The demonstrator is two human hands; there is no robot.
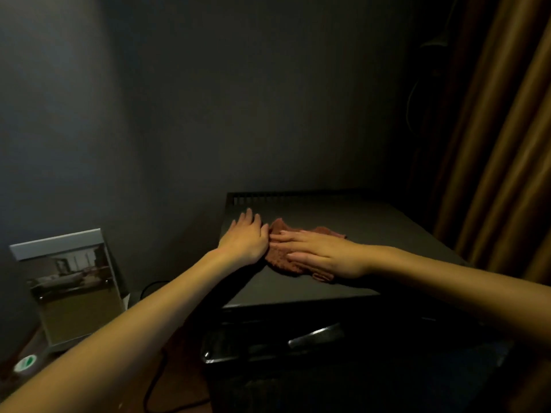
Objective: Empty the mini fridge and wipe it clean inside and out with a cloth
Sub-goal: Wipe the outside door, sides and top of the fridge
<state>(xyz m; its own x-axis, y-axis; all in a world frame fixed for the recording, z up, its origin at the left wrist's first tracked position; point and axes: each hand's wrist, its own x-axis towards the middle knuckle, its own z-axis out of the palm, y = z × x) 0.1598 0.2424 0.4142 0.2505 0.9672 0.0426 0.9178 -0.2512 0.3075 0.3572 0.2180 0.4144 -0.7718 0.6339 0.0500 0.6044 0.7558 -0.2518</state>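
Observation:
The black mini fridge [372,234] stands below me in a dim corner, and I look down on its flat top. A reddish-brown cloth [283,257] lies spread on that top near its left side. My right hand [322,254] lies flat on the cloth with straight fingers pointing left. My left hand [247,236] rests flat on the fridge top at its left edge, just beside the cloth, fingers straight. The fridge's front drops away dark below, with a shiny strip [316,335] on it; the inside is hidden.
A dark wall closes the back and left. Brown curtains [501,162] hang at the right, close to the fridge. On the floor at left stand a framed picture [74,290] and a green-labelled roll [25,363]. A black cable [155,380] trails on the floor.

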